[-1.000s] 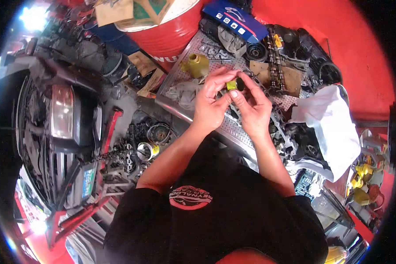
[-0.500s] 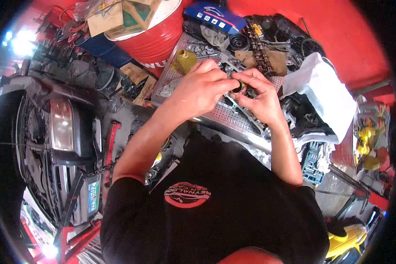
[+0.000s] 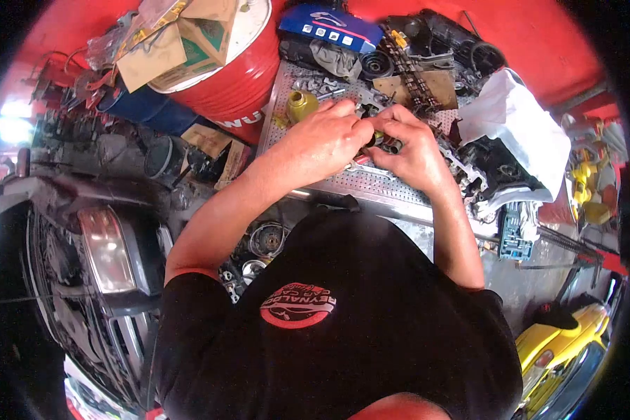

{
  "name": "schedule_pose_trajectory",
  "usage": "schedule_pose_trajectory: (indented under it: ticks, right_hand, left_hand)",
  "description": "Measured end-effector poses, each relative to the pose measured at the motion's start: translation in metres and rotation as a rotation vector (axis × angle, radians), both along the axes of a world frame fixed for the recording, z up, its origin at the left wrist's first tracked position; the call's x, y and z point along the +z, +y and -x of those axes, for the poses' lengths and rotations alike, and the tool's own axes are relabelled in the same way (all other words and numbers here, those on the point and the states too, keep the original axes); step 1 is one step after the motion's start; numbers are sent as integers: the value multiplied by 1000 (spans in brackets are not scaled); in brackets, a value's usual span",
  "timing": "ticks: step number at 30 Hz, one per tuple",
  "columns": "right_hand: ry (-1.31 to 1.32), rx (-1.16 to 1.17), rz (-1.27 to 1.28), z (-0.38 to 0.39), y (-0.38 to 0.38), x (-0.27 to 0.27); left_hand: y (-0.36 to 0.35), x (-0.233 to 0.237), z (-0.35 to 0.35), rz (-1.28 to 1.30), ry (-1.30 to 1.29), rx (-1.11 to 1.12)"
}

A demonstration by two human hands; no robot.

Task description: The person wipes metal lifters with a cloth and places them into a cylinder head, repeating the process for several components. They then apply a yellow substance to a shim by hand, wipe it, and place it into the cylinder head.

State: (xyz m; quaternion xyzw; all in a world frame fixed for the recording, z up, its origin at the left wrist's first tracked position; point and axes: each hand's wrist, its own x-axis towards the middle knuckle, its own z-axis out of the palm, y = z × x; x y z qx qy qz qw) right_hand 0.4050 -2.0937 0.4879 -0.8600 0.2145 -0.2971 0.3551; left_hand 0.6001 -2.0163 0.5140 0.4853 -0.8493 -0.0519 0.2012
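Note:
My left hand point(image 3: 332, 133) and my right hand point(image 3: 414, 145) meet over the workbench, both with fingers bent and closed. Pinched between their fingertips is a small round part point(image 3: 376, 138), dark with a yellow-green edge and mostly covered by my fingers. Beneath them lies a long light-metal engine part point(image 3: 374, 170), which looks like a cylinder head. It rests on the perforated metal bench top point(image 3: 388, 187). Just beyond my left hand stands a yellow plastic bottle point(image 3: 302, 106) with its mouth uncapped.
Camshafts point(image 3: 414, 80) lie on cardboard at the back, beside a blue box point(image 3: 331, 29). White cloth point(image 3: 507, 122) covers the right side, near a blue socket set point(image 3: 516, 234). A red drum point(image 3: 241, 94) stands back left; a car's headlight point(image 3: 108, 248) is at left.
My view has shifted a little. My hands stay together at the small part; my left fingers now cover more of it, and its dark round face shows less.

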Motion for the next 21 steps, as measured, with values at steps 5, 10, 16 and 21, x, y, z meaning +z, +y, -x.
schedule_pose_trajectory:
  ticks: [5,10,16,21]
  right_hand:
    - [59,-97,-44,-8,3,9]
    - [111,-103,-16,-8,2,6]
    - [129,-143,1,-4,4,-2]
    - [144,-146,-20,0,3,-4]
  left_hand:
    - [-11,-11,-16,46,19,-106]
    - [-25,-12,-19,1,-31,-188]
    - [-27,-24,-12,65,-87,-208]
    - [-23,-43,-4,80,-60,-103]
